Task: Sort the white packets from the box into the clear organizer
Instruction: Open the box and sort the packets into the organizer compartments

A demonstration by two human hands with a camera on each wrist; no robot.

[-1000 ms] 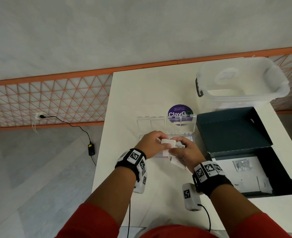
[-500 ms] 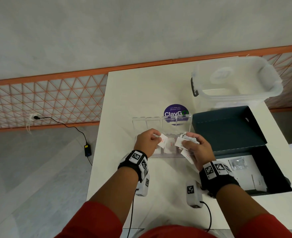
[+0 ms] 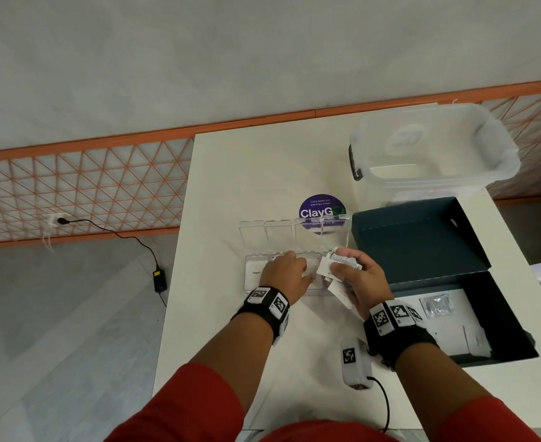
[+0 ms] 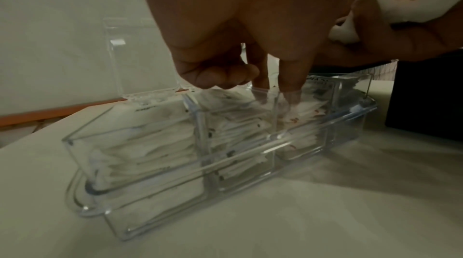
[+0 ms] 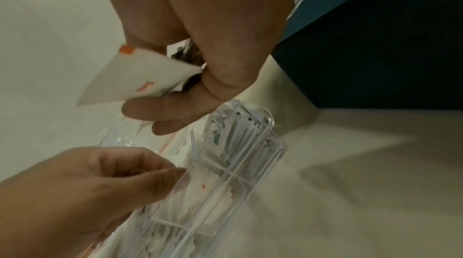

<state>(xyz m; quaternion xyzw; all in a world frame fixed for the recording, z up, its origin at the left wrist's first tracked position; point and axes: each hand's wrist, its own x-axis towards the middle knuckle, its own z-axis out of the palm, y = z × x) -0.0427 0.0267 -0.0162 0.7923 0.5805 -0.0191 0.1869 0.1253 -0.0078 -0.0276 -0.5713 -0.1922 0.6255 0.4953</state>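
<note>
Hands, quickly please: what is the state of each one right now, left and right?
Left hand: two straight fingers reach into the clear organizer; whether they pinch a packet cannot be told.
Right hand: closed, gripping a bunch of white packets.

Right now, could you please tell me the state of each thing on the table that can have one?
clear organizer: lids open, compartments holding packets.
dark box: lid open, some packets inside.
storage tub: upside down.
left hand: fingertips inside a middle compartment.
right hand: gripping a bunch of white packets.

Left hand fingertips down; right hand clutching.
</note>
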